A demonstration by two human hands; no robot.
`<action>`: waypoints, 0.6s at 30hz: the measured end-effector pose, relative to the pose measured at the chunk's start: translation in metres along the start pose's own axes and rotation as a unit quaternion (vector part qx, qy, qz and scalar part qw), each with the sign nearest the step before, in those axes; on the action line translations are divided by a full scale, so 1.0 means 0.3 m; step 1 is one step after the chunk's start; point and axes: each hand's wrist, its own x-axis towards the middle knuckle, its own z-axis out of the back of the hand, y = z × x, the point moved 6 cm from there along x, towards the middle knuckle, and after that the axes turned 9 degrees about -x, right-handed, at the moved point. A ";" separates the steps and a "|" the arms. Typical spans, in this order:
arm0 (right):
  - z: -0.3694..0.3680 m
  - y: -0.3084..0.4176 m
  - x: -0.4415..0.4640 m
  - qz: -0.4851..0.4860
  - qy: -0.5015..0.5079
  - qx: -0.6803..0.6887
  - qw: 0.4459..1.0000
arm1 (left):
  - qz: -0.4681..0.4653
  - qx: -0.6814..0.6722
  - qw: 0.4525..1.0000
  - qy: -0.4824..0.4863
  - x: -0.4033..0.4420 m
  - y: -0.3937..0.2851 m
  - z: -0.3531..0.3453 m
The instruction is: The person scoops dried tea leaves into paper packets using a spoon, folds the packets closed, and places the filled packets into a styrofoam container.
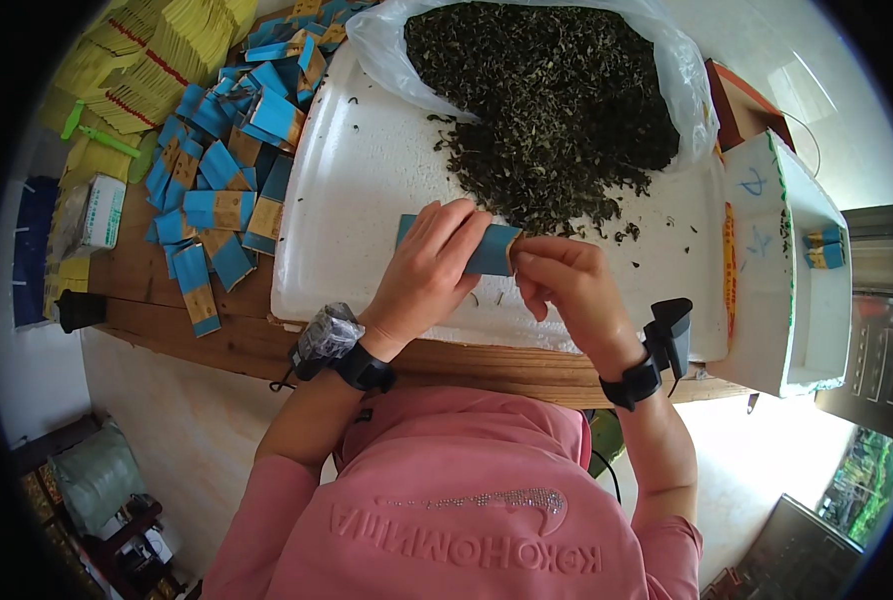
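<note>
A blue packet (pixel 490 252) lies across the front of the white foam tray (pixel 342 190), held between my hands. My left hand (pixel 432 265) is wrapped over its left and middle part. At the packet's right end, which shows a brown edge, the fingers of my right hand (pixel 570 280) are pinched together. Just beyond the packet, dark dried leaves (pixel 547 110) spill onto the tray from a clear plastic bag (pixel 694 95).
Many blue and brown packets (pixel 225 208) are heaped on the wooden table (pixel 132 300) at the left, near stacked yellow sheets (pixel 167 60) and a green tool (pixel 107 138). A white foam box (pixel 767 270) holding blue packets (pixel 825 247) stands at the right.
</note>
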 end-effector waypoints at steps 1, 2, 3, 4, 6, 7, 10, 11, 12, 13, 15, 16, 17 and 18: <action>-0.013 0.004 -0.005 0.022 -0.002 -0.048 0.999 | 0.001 0.000 1.000 0.002 -0.002 0.002 0.002; -0.020 0.002 -0.008 0.021 -0.002 -0.047 0.999 | 0.009 -0.017 1.000 -0.002 -0.001 0.007 0.005; -0.015 0.021 -0.014 0.062 -0.030 -0.095 0.993 | 0.017 -0.036 0.999 -0.005 0.000 0.012 0.007; -0.010 0.043 -0.024 0.103 -0.058 -0.143 0.983 | 0.017 -0.037 0.999 -0.004 0.003 0.015 0.008; 0.022 0.071 -0.063 0.115 -0.094 -0.148 0.978 | 0.042 -0.043 0.998 -0.034 0.009 0.036 0.027; 0.051 0.085 -0.082 0.128 -0.128 -0.153 0.971 | 0.049 -0.046 0.996 -0.051 0.009 0.045 0.037; 0.195 0.035 -0.099 0.111 -0.223 -0.152 0.956 | 0.064 -0.076 0.991 -0.092 0.004 0.075 0.061; 0.237 -0.012 -0.089 0.112 -0.223 -0.153 0.956 | 0.063 -0.076 0.991 -0.093 0.005 0.074 0.063; 0.279 -0.079 -0.072 0.089 -0.222 -0.163 0.957 | 0.087 -0.092 0.988 -0.089 0.006 0.081 0.061; 0.293 -0.103 -0.062 0.065 -0.222 -0.173 0.958 | 0.111 -0.108 0.984 -0.084 0.006 0.087 0.057; 0.263 -0.018 -0.078 0.220 -0.273 -0.409 0.843 | 0.098 -0.108 0.987 -0.072 0.008 0.075 0.047; 0.173 0.053 -0.112 0.353 -0.297 -0.606 0.648 | 0.084 -0.106 0.989 -0.060 0.012 0.067 0.039; 0.128 0.102 -0.138 0.375 -0.302 -0.627 0.612 | 0.083 -0.107 0.989 -0.059 0.017 0.067 0.035; 0.086 0.156 -0.145 0.376 -0.302 -0.627 0.612 | 0.062 -0.096 0.992 -0.049 0.022 0.058 0.026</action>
